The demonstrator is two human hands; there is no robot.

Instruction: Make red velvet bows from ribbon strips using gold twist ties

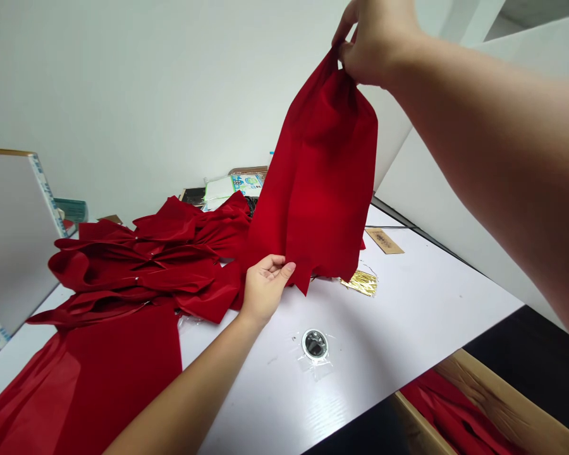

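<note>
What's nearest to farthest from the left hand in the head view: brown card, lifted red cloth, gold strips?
1. Lifted red cloth: at the left hand.
2. Gold strips: to its right.
3. Brown card: farther right and back.

Free tabletop (422,309) rightward, heaped red fabric (175,272) leftward

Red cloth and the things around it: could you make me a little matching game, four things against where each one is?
1. right hand
2. left hand
3. bundle of gold strips
4. cardboard box

A. at the bottom right of the picture, with red fabric inside
B. gripping the gathered top of the raised red cloth
C. lying on the white table
D. at the lower edge of the raised red cloth

Pairs: 1-B, 2-D, 3-C, 4-A
</note>
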